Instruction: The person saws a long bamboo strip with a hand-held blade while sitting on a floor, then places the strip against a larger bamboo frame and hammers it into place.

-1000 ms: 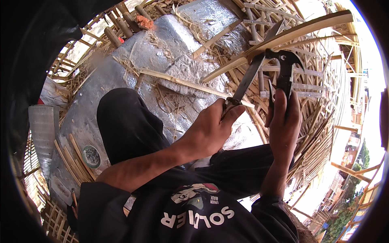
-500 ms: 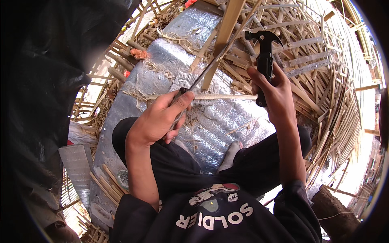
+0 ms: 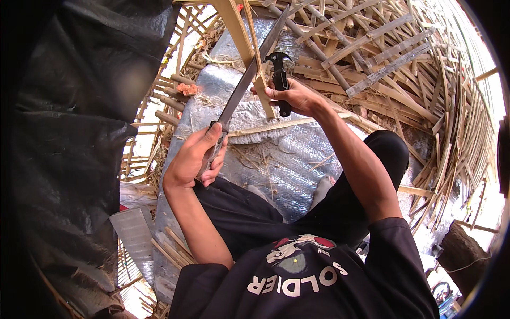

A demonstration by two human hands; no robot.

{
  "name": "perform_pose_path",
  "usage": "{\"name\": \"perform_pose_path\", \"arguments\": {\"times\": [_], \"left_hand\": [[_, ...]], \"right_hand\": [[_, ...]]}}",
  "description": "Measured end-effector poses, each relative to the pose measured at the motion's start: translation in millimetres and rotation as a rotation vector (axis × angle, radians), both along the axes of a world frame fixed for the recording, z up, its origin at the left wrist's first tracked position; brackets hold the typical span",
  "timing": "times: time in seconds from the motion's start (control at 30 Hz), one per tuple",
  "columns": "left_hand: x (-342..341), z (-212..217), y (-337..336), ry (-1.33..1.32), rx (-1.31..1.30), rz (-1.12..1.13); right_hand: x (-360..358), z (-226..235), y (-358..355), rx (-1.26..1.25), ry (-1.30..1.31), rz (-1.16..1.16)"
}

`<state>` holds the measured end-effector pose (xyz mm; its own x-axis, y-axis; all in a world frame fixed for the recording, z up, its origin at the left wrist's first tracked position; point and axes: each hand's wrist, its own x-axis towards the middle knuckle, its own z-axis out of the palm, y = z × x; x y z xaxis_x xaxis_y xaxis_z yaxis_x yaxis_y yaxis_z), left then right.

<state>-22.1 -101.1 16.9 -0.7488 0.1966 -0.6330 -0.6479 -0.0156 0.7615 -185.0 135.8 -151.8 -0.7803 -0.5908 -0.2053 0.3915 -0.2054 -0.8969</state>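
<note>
My left hand [image 3: 194, 157] is closed round the handle of a long machete [image 3: 241, 90], whose dark blade slants up and to the right. An upright bamboo strip [image 3: 235, 26] meets the blade and looks parted in two above it; its lower end [image 3: 266, 101] comes down near the grey sheet. In my right hand [image 3: 298, 98] is a small black claw hammer [image 3: 280, 78], head upward. The fingers of that hand also reach to the bamboo just below the blade; whether they grip it is unclear. A thin bamboo strip [image 3: 281, 125] lies crosswise below.
Cut bamboo slats [image 3: 366, 64] are heaped at the far right. A shiny silver sheet [image 3: 276, 159] lies under my feet. Black plastic sheeting [image 3: 79, 133] hangs at the left. An orange piece [image 3: 187, 89] sits by bamboo poles, and a brown log [image 3: 465, 255] stands at lower right.
The machete blade has swung more upright and now crosses the bamboo strip. My right hand has moved left with the hammer, up to the bamboo. The view has shifted slightly.
</note>
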Motion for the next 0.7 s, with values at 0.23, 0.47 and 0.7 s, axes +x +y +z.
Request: {"name": "perform_pose_path", "arguments": {"times": [0.23,0.47,0.7], "left_hand": [[3.9,3.0,-13.4,-0.035,0.077,-0.015],[3.0,-0.1,-21.6,-0.04,0.07,0.016],[2.7,-0.4,-18.1,-0.021,0.053,0.028]], "right_hand": [[-18.6,-12.9,-9.5,-0.174,-0.056,0.313],[-20.9,-30.0,-26.8,0.197,0.186,0.169],[-7.8,-4.7,-42.9,0.236,0.317,0.089]]}}
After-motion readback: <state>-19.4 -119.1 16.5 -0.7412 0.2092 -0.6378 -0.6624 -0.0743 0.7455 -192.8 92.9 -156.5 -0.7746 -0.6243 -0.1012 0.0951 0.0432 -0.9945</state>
